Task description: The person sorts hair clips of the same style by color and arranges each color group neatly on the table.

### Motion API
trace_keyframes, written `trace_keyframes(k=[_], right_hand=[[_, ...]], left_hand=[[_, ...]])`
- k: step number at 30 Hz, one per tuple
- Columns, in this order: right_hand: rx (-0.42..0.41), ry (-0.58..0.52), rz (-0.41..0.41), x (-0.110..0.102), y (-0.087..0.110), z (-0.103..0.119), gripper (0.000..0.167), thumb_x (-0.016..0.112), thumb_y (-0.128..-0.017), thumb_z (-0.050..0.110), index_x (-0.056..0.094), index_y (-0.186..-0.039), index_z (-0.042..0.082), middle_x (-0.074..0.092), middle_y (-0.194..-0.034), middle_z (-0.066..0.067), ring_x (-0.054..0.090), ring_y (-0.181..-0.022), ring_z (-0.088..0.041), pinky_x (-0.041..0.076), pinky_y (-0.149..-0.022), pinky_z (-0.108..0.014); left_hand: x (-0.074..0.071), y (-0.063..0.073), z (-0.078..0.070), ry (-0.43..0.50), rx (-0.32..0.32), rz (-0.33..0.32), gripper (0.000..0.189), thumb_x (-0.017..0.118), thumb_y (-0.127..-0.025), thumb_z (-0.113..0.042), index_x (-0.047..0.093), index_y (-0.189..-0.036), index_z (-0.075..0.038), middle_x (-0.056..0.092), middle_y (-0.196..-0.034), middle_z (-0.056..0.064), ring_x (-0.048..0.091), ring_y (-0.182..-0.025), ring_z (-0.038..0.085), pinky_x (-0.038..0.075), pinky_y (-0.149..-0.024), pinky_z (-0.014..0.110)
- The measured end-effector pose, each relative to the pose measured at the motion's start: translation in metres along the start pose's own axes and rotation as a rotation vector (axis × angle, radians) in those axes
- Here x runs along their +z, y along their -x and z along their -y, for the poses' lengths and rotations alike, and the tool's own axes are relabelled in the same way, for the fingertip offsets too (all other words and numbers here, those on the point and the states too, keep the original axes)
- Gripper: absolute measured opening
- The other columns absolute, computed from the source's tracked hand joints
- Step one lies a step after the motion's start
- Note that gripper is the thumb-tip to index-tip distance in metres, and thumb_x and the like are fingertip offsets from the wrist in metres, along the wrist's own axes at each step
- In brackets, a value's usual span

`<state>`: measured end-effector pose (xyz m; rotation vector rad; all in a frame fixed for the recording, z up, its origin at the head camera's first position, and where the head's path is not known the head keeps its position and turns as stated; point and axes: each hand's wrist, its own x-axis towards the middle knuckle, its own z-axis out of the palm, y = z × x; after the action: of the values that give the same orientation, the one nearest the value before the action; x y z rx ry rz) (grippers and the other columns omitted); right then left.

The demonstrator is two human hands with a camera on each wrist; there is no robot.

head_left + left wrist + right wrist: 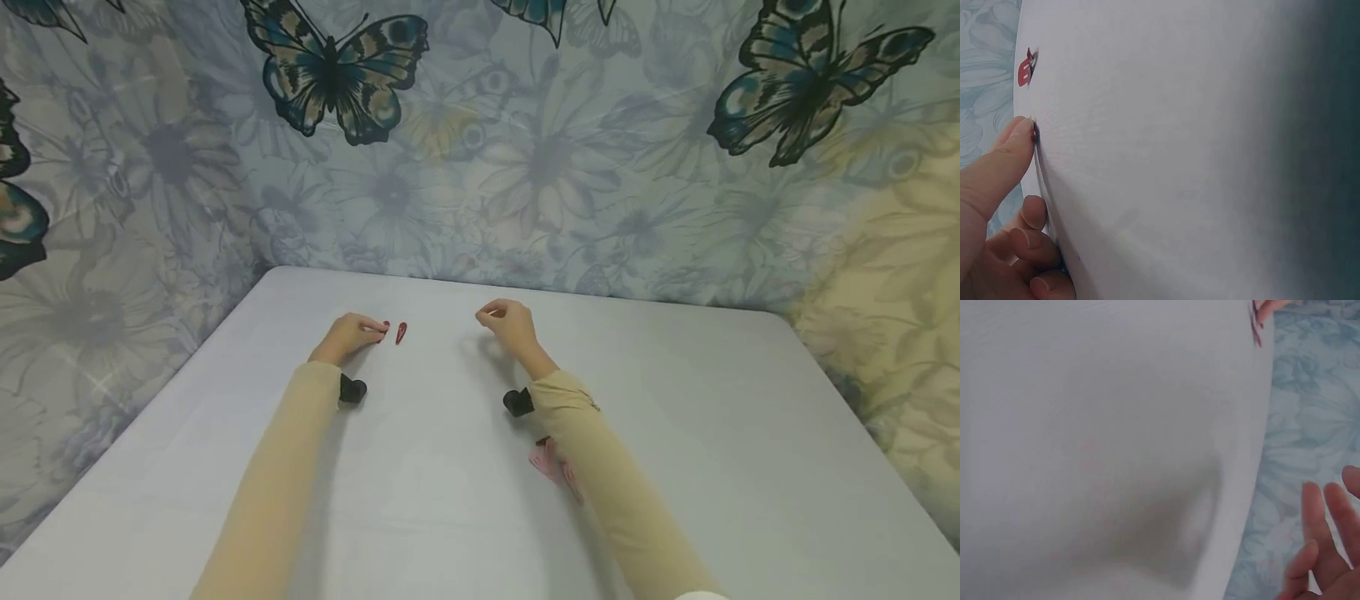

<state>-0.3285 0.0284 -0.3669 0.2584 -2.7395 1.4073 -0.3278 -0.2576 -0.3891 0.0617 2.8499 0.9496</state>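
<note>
My left hand [354,333] is at the far left part of the white table, its thumb and index finger pinching a small red hair clip [386,326]. Most of that clip is hidden behind the fingertips in the left wrist view, where only a red sliver shows. Just to its right lies a second red hair clip [401,333], teardrop-shaped, which the left wrist view shows with pale marks [1024,72]. My right hand [512,323] hovers over the table further right, fingers loosely bent and apart in the right wrist view, holding nothing.
A pink item with a brown part [546,461] lies on the white table [435,517], partly covered by my right forearm. Dark wrist cameras [352,390] stick out inward from both sleeves. Butterfly-patterned cloth [540,167] hangs behind the table's far edge.
</note>
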Motion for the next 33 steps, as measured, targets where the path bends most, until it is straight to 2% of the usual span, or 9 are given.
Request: trace_keyframes(k=[6, 10, 15, 19, 22, 25, 29, 31, 33], right_hand=[[0.082, -0.162, 0.1, -0.021, 0.014, -0.001, 0.029, 0.061, -0.094, 0.025, 0.07, -0.112, 0.003, 0.076, -0.103, -0.012, 0.063, -0.115, -0.028, 0.046, -0.103, -0.043], [0.099, -0.221, 0.156, -0.033, 0.025, 0.001, 0.032, 0.061, -0.095, 0.027, 0.068, -0.115, 0.004, 0.075, -0.106, -0.011, 0.06, -0.12, -0.029, 0.043, -0.108, -0.045], [0.124, -0.274, 0.2, -0.051, 0.044, 0.002, 0.038, 0.059, -0.096, 0.031, 0.064, -0.122, 0.004, 0.071, -0.115, -0.013, 0.055, -0.125, -0.03, 0.039, -0.111, -0.049], [0.168, -0.349, 0.256, -0.065, 0.059, -0.003, 0.037, 0.057, -0.097, 0.033, 0.061, -0.122, 0.006, 0.067, -0.108, -0.006, 0.05, -0.106, -0.026, 0.04, -0.096, -0.04], [0.204, -0.405, 0.273, -0.075, 0.069, -0.01, 0.031, 0.057, -0.097, 0.032, 0.061, -0.118, 0.009, 0.061, -0.1, 0.005, 0.041, -0.093, -0.021, 0.034, -0.084, -0.035], [0.178, -0.361, 0.273, -0.085, 0.081, -0.018, 0.029, 0.057, -0.097, 0.03, 0.062, -0.116, 0.008, 0.062, -0.101, 0.004, 0.047, -0.098, -0.019, 0.037, -0.091, -0.039], [0.126, -0.257, 0.26, -0.098, 0.098, -0.031, 0.036, 0.06, -0.096, 0.026, 0.061, -0.119, -0.002, 0.069, -0.104, -0.005, 0.058, -0.103, -0.016, 0.039, -0.106, -0.051], [0.111, -0.225, 0.25, -0.103, 0.105, -0.037, 0.038, 0.061, -0.095, 0.023, 0.06, -0.12, -0.006, 0.071, -0.102, -0.009, 0.062, -0.1, -0.015, 0.041, -0.106, -0.052], [0.086, -0.181, 0.243, -0.107, 0.111, -0.045, 0.038, 0.063, -0.095, 0.023, 0.061, -0.118, -0.007, 0.072, -0.099, -0.013, 0.064, -0.096, -0.016, 0.046, -0.102, -0.047]], left_hand=[[-0.005, 0.005, 0.0, -0.017, 0.002, 0.017, 0.033, 0.059, -0.098, -0.019, 0.063, -0.126, -0.002, 0.05, -0.142, 0.026, 0.048, -0.128, 0.043, 0.037, -0.111, 0.053], [-0.007, 0.004, 0.0, -0.03, 0.021, 0.02, 0.033, 0.059, -0.098, -0.019, 0.062, -0.126, -0.002, 0.05, -0.141, 0.028, 0.049, -0.126, 0.043, 0.037, -0.11, 0.053], [-0.001, 0.0, 0.001, -0.024, 0.035, 0.019, 0.033, 0.059, -0.098, -0.02, 0.063, -0.125, -0.002, 0.05, -0.141, 0.028, 0.05, -0.125, 0.043, 0.038, -0.109, 0.054], [-0.001, 0.002, 0.001, -0.027, 0.042, 0.031, 0.033, 0.058, -0.098, -0.02, 0.063, -0.126, -0.002, 0.05, -0.141, 0.028, 0.049, -0.127, 0.044, 0.037, -0.11, 0.054], [-0.004, 0.003, 0.001, -0.026, 0.041, 0.034, 0.034, 0.058, -0.098, -0.02, 0.062, -0.127, -0.002, 0.05, -0.142, 0.027, 0.048, -0.128, 0.044, 0.037, -0.111, 0.054], [-0.005, 0.004, 0.001, -0.02, 0.042, 0.028, 0.034, 0.058, -0.098, -0.02, 0.062, -0.127, -0.001, 0.05, -0.141, 0.028, 0.048, -0.128, 0.045, 0.036, -0.111, 0.055], [-0.004, 0.005, 0.002, -0.017, 0.049, 0.03, 0.034, 0.058, -0.098, -0.019, 0.062, -0.126, 0.0, 0.049, -0.141, 0.028, 0.046, -0.129, 0.046, 0.035, -0.111, 0.056], [-0.003, 0.005, 0.001, -0.018, 0.045, 0.036, 0.034, 0.058, -0.098, -0.02, 0.062, -0.126, -0.001, 0.048, -0.142, 0.028, 0.046, -0.13, 0.046, 0.035, -0.111, 0.056], [-0.002, 0.006, -0.001, -0.027, 0.043, 0.041, 0.034, 0.058, -0.098, -0.021, 0.062, -0.126, -0.001, 0.048, -0.142, 0.029, 0.046, -0.129, 0.046, 0.035, -0.111, 0.056]])
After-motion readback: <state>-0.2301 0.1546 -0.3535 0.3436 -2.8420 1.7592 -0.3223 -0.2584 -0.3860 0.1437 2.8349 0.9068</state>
